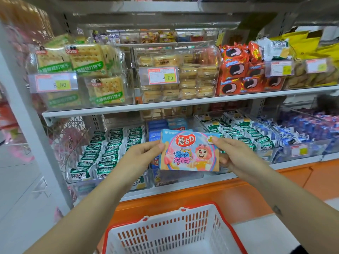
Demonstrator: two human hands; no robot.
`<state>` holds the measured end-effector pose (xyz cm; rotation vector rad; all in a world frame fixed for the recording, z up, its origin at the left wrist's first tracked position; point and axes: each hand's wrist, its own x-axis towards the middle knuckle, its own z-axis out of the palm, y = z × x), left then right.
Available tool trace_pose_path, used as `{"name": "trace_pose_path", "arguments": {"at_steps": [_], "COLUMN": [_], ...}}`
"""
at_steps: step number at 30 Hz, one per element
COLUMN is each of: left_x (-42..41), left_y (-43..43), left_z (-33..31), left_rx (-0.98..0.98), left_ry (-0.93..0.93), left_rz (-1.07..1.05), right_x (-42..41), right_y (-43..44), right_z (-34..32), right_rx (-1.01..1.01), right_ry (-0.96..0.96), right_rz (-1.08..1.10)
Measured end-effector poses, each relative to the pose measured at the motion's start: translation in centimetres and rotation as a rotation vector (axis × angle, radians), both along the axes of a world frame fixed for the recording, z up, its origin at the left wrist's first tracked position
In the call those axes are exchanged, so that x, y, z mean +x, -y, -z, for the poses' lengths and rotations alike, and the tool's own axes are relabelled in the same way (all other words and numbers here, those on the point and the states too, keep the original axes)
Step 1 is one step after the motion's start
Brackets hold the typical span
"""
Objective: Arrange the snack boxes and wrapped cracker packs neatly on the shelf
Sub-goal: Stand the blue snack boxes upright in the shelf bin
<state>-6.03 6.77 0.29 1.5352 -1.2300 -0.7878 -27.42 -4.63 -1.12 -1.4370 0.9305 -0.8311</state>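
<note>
A flat blue-and-pink snack box (189, 153) with a cartoon mascot is held upright in front of the lower shelf (183, 184). My left hand (141, 156) pinches its left edge, thumb on the front. My right hand (231, 154) grips its right edge, thumb at the top corner. Behind the box, a clear bin holds more blue boxes (157, 129). Green-and-white wrapped cracker packs (104, 153) fill the bin to the left, and more such packs (236, 131) lie to the right.
The upper shelf (165, 105) carries clear bins of soda crackers (82, 59), small yellow cakes (183, 77) and red cookie packs (238, 74). Blue wrapped snacks (302, 129) fill the lower right bin. A red-and-white shopping basket (174, 231) sits below my arms, before an orange cabinet base (238, 197).
</note>
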Motion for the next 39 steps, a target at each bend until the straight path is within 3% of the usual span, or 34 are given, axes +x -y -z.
{"name": "trace_pose_path", "arguments": {"at_steps": [3, 7, 14, 17, 23, 27, 30, 33, 39], "left_x": [0.7, 0.9, 0.1, 0.5, 0.5, 0.5, 1.3, 2.0, 1.8], "left_y": [0.2, -0.1, 0.7, 0.7, 0.5, 1.0, 2.2, 4.1, 9.3], "left_z": [0.5, 0.7, 1.0, 1.6, 2.0, 1.8, 2.2, 2.5, 2.7], "left_rx": [0.037, 0.027, -0.182, -0.157, -0.077, -0.32, -0.449, -0.494, -0.466], "left_ry": [0.005, -0.304, -0.425, -0.486, -0.323, -0.042, 0.247, 0.407, 0.571], "left_rz": [-0.003, 0.125, -0.13, -0.128, -0.007, -0.05, -0.209, -0.302, -0.286], "right_x": [-0.2, -0.5, 0.3, 0.3, 0.3, 0.3, 0.2, 0.2, 2.8], "right_y": [-0.2, -0.6, -1.6, -1.6, -0.9, 0.4, 1.9, 3.7, 8.0], "right_z": [-0.7, -2.1, -0.4, 0.6, 1.1, 0.4, 0.3, 0.6, 1.8], "right_rx": [-0.08, -0.13, -0.196, -0.195, -0.219, -0.278, -0.313, -0.366, -0.527], "right_ry": [-0.047, 0.007, -0.004, 0.018, -0.008, -0.005, -0.04, -0.145, -0.44], "right_rz": [0.003, 0.011, -0.051, -0.075, -0.027, 0.042, 0.037, 0.046, -0.001]}}
